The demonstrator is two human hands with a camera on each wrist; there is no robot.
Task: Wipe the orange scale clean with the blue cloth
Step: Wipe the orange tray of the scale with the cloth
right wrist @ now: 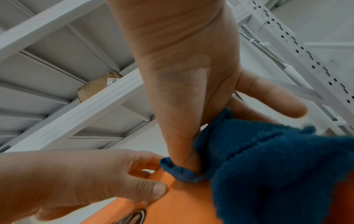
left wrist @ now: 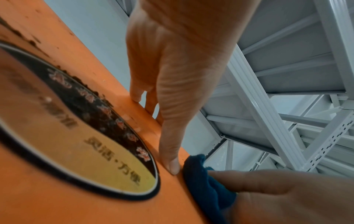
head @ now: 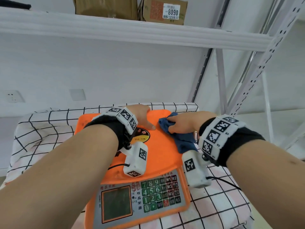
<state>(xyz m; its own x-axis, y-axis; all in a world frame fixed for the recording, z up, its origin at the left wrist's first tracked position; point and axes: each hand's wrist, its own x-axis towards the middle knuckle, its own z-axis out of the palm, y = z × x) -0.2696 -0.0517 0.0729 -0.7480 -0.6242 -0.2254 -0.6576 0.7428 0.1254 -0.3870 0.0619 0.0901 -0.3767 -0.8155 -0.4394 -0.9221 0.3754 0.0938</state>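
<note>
The scale (head: pixel 158 156) sat on the checked counter (head: pixel 49 126). The left hand (head: pixel 142 116) gripped its far edge, fingers (left wrist: pixel 138 91) curled over the rim, thumb flat on the platform. The right hand (head: pixel 186 123) pressed the cloth (head: pixel 179 139) onto the platform's far right, thumb and fingers (right wrist: pixel 268 98) holding it.

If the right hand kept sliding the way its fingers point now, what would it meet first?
Probably the left hand's thumb: the right hand, pressing the crumpled blue cloth on the orange plastic scale, points leftwards at it. Depth is unclear.
</note>
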